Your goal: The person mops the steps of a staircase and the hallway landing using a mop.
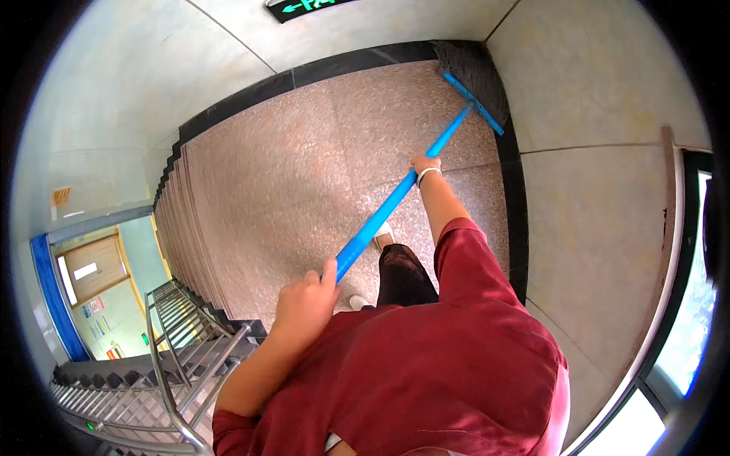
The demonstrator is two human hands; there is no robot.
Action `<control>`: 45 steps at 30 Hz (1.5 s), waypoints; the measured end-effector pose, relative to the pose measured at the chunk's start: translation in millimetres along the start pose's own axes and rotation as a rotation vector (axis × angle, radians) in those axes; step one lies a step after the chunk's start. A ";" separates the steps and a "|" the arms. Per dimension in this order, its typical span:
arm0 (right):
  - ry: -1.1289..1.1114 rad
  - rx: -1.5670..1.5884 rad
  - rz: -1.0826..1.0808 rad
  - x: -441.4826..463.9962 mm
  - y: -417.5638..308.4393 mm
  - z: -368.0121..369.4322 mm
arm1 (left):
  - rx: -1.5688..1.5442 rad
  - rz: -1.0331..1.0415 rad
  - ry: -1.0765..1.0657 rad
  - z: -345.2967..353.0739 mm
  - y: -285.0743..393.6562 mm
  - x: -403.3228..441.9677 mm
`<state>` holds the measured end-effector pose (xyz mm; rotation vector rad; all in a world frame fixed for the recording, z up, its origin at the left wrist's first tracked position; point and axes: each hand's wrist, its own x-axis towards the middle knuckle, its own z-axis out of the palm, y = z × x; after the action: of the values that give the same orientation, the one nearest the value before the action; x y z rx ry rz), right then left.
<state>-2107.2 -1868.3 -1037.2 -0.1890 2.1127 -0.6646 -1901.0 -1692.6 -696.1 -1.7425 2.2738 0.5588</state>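
A long blue mop handle [388, 209] runs slantwise from my body to the far right corner of the landing. My left hand [306, 300] is closed round its upper end, close to my chest. Lower down the pole, my right hand [426, 165] grips it, with a pale band on the wrist. The blue crossbar of the mop [473, 103] carries dark grey strands [477, 72], which lie spread in the corner against the black skirting.
Speckled stone floor [274, 152] spreads around my feet. Steps [186, 220] drop away on the left, beside a metal railing [171, 365]. Black skirting [251, 97] edges the tiled walls. A glass door or window [684, 342] stands at right, and a green exit sign [308, 6] hangs above.
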 end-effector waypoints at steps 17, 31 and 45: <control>-0.774 -1.232 -0.191 -355.1 335.0 44.6 | 0.075 -0.662 -0.089 64.5 1.8 -456.3; -1.074 -0.996 0.023 -512.5 468.2 15.3 | -0.237 -1.099 -0.105 33.8 84.2 -569.9; -0.795 -0.767 -0.449 -270.8 278.0 -9.6 | -0.136 -0.682 0.021 55.9 100.7 -382.4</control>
<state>-1923.7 -1530.2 -985.0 -1.1671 1.4354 0.0476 -1897.1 -1311.2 -578.0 -2.4126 1.5132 0.5467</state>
